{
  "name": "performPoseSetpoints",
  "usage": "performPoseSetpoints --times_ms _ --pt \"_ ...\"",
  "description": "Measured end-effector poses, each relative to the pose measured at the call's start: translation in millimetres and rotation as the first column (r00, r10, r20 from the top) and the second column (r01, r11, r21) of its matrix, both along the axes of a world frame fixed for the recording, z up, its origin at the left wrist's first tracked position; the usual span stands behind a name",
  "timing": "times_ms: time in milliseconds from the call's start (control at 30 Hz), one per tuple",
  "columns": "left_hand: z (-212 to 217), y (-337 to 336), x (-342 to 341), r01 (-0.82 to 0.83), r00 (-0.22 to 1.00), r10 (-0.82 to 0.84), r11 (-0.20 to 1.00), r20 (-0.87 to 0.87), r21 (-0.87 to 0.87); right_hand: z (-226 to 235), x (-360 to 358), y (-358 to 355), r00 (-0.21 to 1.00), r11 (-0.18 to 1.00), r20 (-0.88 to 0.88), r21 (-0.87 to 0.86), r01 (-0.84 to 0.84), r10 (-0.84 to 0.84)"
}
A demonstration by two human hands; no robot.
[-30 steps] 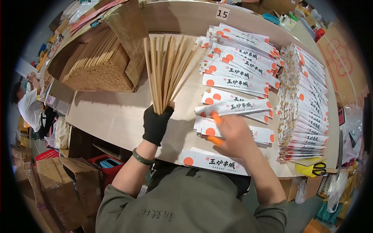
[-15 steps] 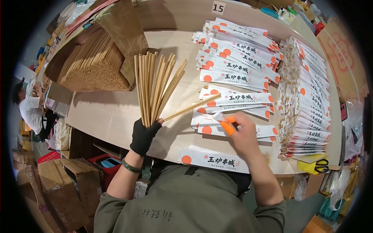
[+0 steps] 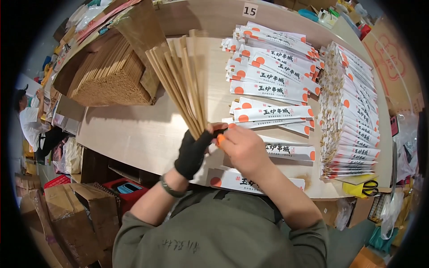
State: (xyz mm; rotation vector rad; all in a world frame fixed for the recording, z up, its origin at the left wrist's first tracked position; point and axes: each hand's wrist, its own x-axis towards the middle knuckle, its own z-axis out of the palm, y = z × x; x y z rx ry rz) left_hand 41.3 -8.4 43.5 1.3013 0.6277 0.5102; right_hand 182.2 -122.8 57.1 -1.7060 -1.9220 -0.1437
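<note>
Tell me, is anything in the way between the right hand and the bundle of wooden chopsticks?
Nothing visible. The right hand is already at the base of the chopstick bundle, right beside the gloved left hand gripping it.

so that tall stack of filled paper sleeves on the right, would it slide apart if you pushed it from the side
Probably. The stack of sleeves is piled high and loose, edges already uneven, so a side push would likely shear it. Each sleeve looks thin and light, likely slick paper. The flat sleeves beside it, spread low on the table, look steadier.

Pale wooden table (image 3: pixel 134 129); brown cardboard boxes (image 3: pixel 53 214) on floor at left; another person (image 3: pixel 31 120) far left.
</note>
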Motion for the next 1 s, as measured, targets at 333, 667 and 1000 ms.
performPoseSetpoints --times_ms 333,667,1000 --pt "-62 35 -32 -0.198 0.899 0.431 0.553 -0.074 0.809 -29 33 -55 0.992 0.990 0.127 -0.136 0.032 -0.015" --pt "-26 18 -38 -0.283 0.900 0.361 0.910 -0.244 0.305 -32 35 -55 0.965 0.979 -0.175 -0.078 0.186 -0.197" --pt "-9 39 -74 0.045 0.937 0.069 0.948 -0.341 0.316 14 56 -46 0.426 0.925 -0.822 -0.313 0.214 -0.377"
